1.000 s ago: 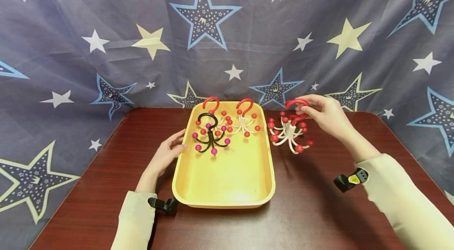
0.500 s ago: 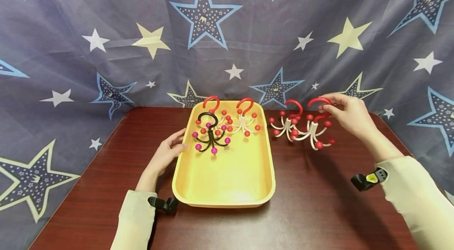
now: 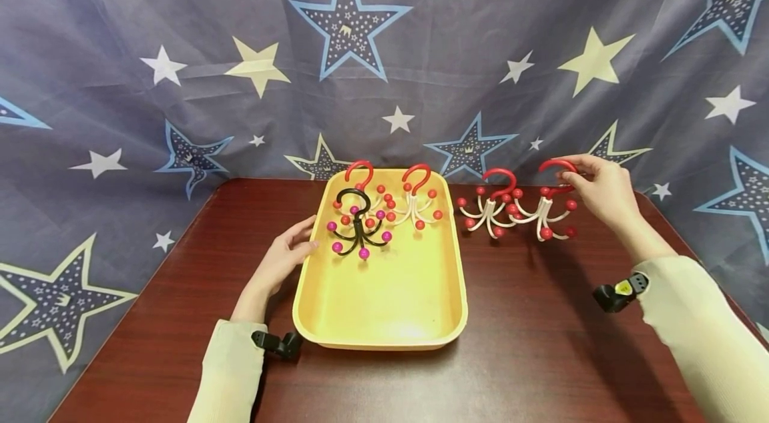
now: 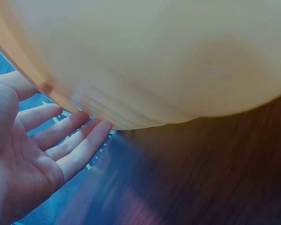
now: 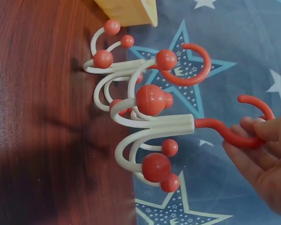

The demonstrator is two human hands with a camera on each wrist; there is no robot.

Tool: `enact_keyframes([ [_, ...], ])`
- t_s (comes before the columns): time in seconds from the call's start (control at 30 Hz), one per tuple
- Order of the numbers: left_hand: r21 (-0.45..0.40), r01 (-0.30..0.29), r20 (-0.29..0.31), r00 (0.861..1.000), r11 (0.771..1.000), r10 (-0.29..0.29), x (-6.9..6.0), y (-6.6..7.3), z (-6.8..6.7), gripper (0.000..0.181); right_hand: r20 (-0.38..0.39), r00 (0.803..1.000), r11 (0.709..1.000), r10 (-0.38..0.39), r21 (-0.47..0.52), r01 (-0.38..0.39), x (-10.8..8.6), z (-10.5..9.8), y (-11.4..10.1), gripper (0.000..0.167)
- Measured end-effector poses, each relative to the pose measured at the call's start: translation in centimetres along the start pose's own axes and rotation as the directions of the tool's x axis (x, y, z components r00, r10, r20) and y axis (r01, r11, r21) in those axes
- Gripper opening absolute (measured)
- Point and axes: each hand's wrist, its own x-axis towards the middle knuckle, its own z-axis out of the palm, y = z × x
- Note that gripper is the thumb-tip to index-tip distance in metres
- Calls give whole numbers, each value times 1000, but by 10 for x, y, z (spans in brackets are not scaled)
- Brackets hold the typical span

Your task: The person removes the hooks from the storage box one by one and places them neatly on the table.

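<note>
Presently, the right hand pinches the red hook of 1 white hanger, located right of the yellow tray and just beside 1 matching hanger, while the left hand, fingers extended, touches the tray's left side.

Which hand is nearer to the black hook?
Left: the left hand touches the yellow tray, left of the black hook; the right hand, much farther right, grips a red-and-white hook.
</note>
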Motion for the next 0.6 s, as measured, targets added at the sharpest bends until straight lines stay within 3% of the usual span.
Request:
enact_keyframes([
  [0.6,3,19,-10,1000,1000,-19,0,-1,0,58,-80,991,994,104,-31,-107,11,18,19,24],
])
